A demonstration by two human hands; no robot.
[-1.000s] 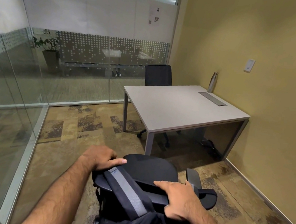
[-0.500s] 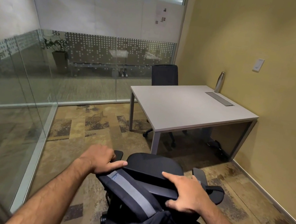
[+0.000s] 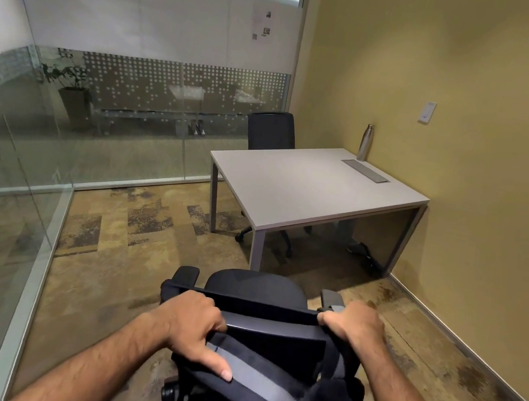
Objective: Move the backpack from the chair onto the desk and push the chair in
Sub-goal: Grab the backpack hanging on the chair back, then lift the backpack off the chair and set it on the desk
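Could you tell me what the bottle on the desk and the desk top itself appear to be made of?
The bottle looks like brushed stainless steel: silvery grey with a soft sheen. The desk top appears to be matte pale grey laminate, flat and even with a thin edge, on grey legs that are probably painted metal.

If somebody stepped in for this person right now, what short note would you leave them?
Left hand: gripping the chair back's top edge, thumb on the backpack strap.
Right hand: closed on the other end of that top edge.
Backpack: hanging over the chair back, nearest you.
Chair: out on the carpet, short of the desk.
Desk: holds a metal bottle near the wall; a second chair sits at its far side.
Done: nothing yet.
Left: backpack onto the desk, then chair pushed in.
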